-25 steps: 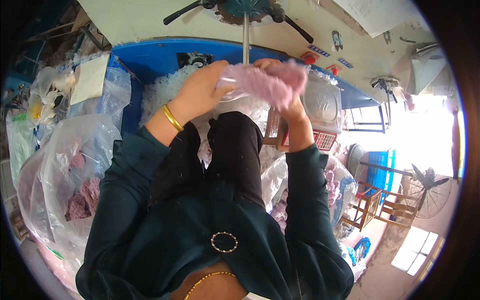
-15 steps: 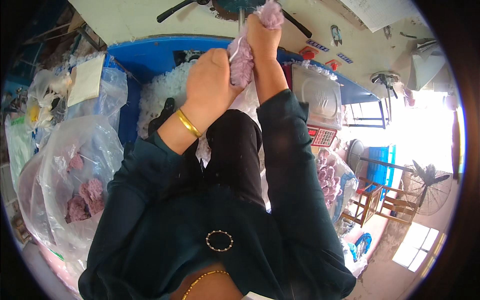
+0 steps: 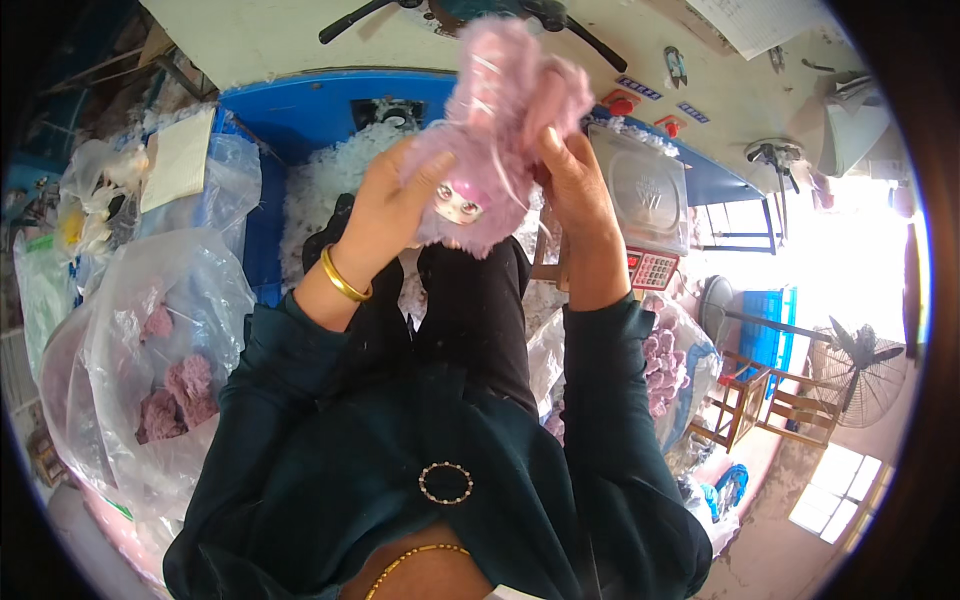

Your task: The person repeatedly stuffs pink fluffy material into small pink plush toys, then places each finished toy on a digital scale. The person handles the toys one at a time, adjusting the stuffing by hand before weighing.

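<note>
Between both hands I hold a fuzzy pink plush toy [image 3: 500, 190] above my lap. Its round head bears a small doll face, and two long ears stick up, one with white lacing. My left hand [image 3: 400, 185] grips the head at its left side, thumb lying across the fur near the face. My right hand [image 3: 572, 180] pinches the base of the right ear, thumb on top. A thin pale string hangs across the fur between the hands. The toy's underside is hidden.
A blue bin [image 3: 275, 130] of white stuffing lies beyond my knees. A plastic bag [image 3: 90, 400] with pink plush pieces stands left. Right are a red scale [image 3: 652, 268], a bag of pink pieces [image 3: 665, 355] and a fan [image 3: 855, 370]. A machine with black handles [image 3: 590, 45] sits on the far table.
The plush has come off the metal tube at the table's edge and moved toward me. Its face now shows. My hands have spread apart, the right one lower and farther right.
</note>
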`<state>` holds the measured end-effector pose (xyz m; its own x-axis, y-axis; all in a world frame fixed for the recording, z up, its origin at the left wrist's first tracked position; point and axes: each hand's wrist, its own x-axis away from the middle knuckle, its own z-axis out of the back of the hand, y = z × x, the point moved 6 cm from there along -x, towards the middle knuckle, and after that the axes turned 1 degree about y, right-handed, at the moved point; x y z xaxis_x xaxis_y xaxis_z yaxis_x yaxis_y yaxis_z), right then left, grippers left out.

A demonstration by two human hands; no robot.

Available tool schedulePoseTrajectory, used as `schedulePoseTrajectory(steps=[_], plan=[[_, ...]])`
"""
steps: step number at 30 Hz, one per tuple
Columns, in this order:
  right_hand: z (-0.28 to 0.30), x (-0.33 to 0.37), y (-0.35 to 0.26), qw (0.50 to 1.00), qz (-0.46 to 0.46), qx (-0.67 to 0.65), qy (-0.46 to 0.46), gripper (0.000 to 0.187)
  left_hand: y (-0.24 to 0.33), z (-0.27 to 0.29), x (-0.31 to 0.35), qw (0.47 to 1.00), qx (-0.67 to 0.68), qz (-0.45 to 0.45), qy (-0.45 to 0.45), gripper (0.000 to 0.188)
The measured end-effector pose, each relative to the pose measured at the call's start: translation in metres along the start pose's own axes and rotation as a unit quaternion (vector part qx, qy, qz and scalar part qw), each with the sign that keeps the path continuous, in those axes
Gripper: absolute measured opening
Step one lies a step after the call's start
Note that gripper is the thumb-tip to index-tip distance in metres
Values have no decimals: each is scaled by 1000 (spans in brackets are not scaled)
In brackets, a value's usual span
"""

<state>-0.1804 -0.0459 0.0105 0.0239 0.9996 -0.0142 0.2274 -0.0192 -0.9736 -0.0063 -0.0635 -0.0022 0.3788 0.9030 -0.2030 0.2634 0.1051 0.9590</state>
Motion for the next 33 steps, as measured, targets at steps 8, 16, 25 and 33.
schedulePoseTrajectory(steps=[8, 16, 25, 33], plan=[[-27, 29, 39, 988, -131, -58, -63, 36, -45, 0, 13, 992, 77, 76, 60, 32], [-50, 43, -15, 819, 182, 531, -118, 34, -42, -27, 5, 842, 426, 326, -59, 37], [-34, -64, -33, 780, 282, 555, 61, 23, -31, -20, -5, 959, 195, 188, 85, 49], [-16, -85, -31, 745, 240, 600, 165, 24, -17, -23, -2, 986, 116, 95, 72, 45]])
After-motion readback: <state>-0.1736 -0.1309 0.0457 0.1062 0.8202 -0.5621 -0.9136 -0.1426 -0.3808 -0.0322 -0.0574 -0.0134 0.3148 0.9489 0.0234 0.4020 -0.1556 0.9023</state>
